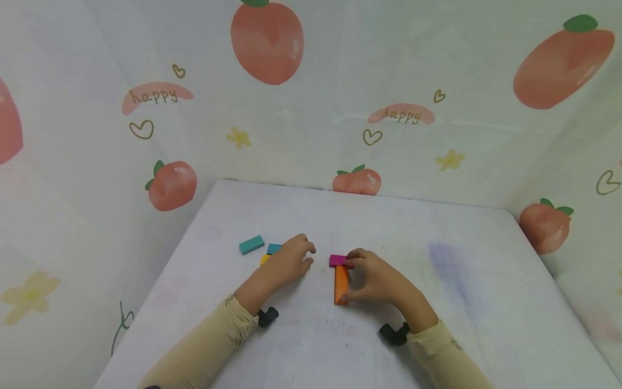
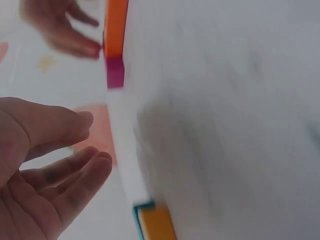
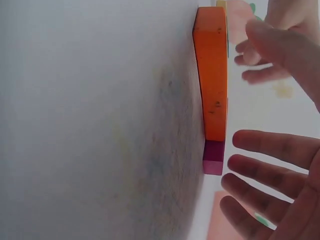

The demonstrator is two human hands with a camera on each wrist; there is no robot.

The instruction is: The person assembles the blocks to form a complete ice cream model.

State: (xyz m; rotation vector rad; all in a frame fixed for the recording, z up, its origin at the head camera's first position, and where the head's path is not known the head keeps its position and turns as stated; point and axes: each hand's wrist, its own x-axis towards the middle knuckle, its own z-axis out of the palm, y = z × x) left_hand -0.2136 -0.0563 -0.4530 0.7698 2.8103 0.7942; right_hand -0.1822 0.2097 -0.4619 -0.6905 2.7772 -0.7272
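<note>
An orange block [image 1: 342,286] lies lengthwise on the white table, with a magenta block [image 1: 337,261] set crosswise against its far end. My right hand [image 1: 378,276] hovers at their right side, thumb near the orange block's near end and fingertips by the magenta one. The right wrist view shows those fingers spread and relaxed, with nothing gripped. To the left, my left hand [image 1: 288,263] is raised over the table, its thumb and fingers apart and holding nothing. Beside it are a blue block [image 1: 274,248] and a yellow block [image 1: 264,259], both partly hidden by that hand.
A teal block [image 1: 251,245] lies farther left on the table [image 1: 311,351]. Behind the table hangs a white cloth [image 1: 320,108] printed with fruit and hearts. Black wrist devices stick out at the left wrist [image 1: 268,317] and right wrist [image 1: 393,335].
</note>
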